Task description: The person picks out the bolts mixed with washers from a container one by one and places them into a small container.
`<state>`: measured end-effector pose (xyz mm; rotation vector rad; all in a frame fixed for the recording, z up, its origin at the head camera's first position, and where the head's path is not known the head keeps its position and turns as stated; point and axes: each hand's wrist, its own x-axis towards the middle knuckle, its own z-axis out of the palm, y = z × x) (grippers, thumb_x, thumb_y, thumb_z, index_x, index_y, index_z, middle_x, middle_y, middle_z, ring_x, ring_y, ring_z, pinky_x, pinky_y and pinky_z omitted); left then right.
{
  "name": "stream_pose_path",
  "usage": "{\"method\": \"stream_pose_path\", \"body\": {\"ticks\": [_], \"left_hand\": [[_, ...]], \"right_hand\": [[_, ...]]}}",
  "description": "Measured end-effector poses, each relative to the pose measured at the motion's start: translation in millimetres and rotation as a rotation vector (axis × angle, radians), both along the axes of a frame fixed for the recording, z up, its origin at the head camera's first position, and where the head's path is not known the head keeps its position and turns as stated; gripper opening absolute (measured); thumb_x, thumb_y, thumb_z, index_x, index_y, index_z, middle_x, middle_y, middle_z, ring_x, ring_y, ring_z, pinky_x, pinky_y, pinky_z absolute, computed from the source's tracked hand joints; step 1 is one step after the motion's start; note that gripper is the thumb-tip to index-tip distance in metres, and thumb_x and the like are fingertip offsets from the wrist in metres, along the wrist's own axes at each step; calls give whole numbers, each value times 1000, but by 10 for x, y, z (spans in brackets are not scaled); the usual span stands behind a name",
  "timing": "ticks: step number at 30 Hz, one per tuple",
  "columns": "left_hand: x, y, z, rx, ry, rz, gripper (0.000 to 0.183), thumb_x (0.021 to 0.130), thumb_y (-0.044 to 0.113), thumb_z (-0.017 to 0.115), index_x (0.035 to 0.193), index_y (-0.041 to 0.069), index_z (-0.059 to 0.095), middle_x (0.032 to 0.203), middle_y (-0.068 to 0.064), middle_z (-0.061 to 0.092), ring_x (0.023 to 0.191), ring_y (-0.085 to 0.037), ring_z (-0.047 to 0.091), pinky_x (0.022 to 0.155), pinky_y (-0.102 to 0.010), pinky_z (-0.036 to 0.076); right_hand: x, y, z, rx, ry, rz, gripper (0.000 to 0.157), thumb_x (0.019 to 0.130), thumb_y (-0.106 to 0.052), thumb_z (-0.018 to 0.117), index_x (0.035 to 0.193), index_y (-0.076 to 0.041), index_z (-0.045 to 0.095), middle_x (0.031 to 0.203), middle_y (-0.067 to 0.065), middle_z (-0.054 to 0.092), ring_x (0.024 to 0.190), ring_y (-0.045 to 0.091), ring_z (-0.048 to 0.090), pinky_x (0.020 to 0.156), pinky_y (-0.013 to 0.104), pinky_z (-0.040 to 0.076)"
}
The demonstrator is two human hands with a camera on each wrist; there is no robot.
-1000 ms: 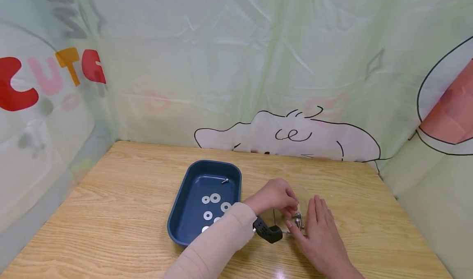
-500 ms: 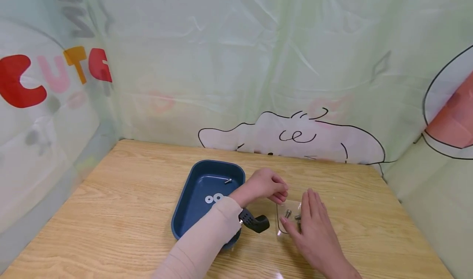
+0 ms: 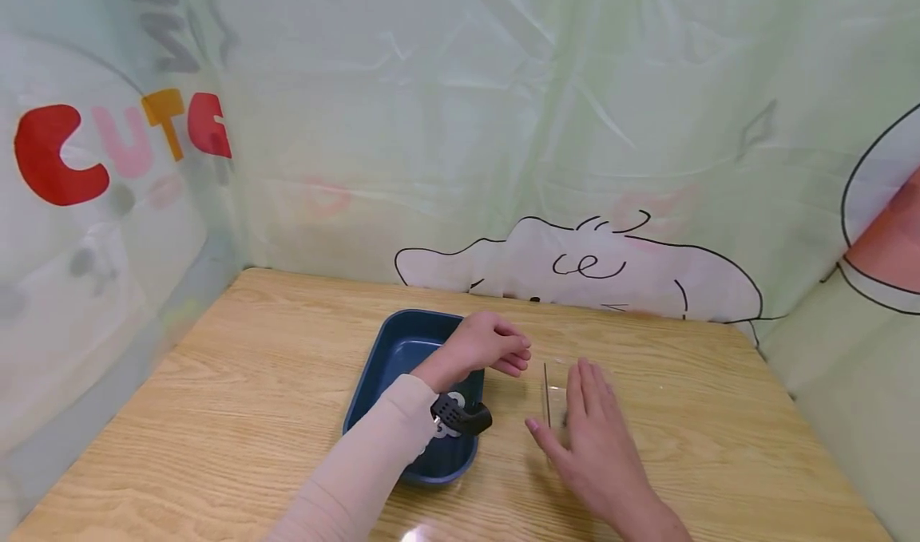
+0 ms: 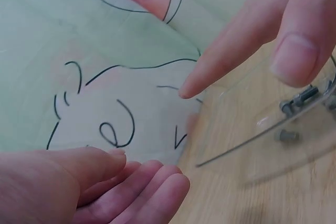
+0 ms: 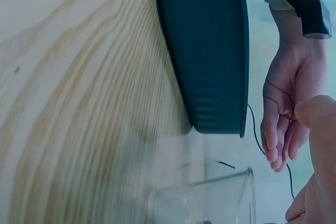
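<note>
My left hand hovers beside the right rim of the blue tray; its fingers curl loosely, and I see nothing between them in the left wrist view. On the table to its right is a small clear plastic box, with several grey metal bolts inside. My right hand reaches over the box, fingers straight and thumb spread to the left, covering much of it. Whether the right hand touches the box cannot be told. Silver washers lie in the tray, partly hidden by the left forearm.
The wooden table ends at a pale curtain with cartoon prints at the back and sides. A black wrist camera on the left wrist hangs over the tray.
My left hand has moved left, away from the clear box and up to the tray's right side. The right hand has shifted slightly left over the box, hiding more of the bolts.
</note>
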<state>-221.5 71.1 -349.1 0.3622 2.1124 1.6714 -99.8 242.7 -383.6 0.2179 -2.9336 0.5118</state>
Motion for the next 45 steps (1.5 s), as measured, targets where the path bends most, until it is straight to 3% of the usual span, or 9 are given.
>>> {"method": "stream_pose_path", "body": {"ticks": [6,12,22,27,33,39,45], "left_hand": [[-45,-116,-19,-3,7,26,22,96,19,65,108,2,73,88,-9,75,81,-24,76,81,-40,62],[-63,-228,-16,5,-5,60,21,95,19,66,108,4,73,91,-11,75,91,-31,75,84,-42,60],[-93,-386,-49,34,-14,88,22,95,21,66,108,4,73,93,-11,75,91,-30,75,78,-35,63],[-123,-445,-94,47,-22,118,21,96,19,66,107,4,73,94,-12,75,90,-30,75,77,-34,63],[-145,-490,-137,40,-5,132,20,97,18,64,107,3,73,92,-12,74,79,-20,75,75,-32,63],[-144,-575,-142,38,6,184,22,98,18,63,110,2,71,94,-13,74,82,-23,75,76,-32,63],[-161,-636,-174,7,19,223,23,99,17,60,110,0,70,95,-14,74,84,-23,75,75,-29,62]], "right_hand": [[-34,-114,-4,0,6,13,99,95,-63,50,153,11,18,164,26,9,152,43,9,120,61,19],[-51,-220,20,7,-22,22,97,95,-63,49,154,8,18,165,24,7,152,42,7,120,63,19],[-48,-358,9,15,-47,37,103,93,-74,37,155,5,15,166,21,6,153,40,6,122,61,17],[-38,-417,-25,19,-45,51,100,93,-70,44,156,4,17,166,20,7,154,39,7,123,58,17],[-26,-497,-60,23,-44,73,98,93,-66,49,156,1,18,167,18,7,154,37,6,123,57,18],[-26,-597,-100,13,-22,104,97,92,-64,53,155,1,20,166,18,10,154,36,9,124,55,18],[-14,-677,-129,11,-58,123,98,91,-64,54,156,0,18,167,15,9,155,33,7,125,53,18]]}}
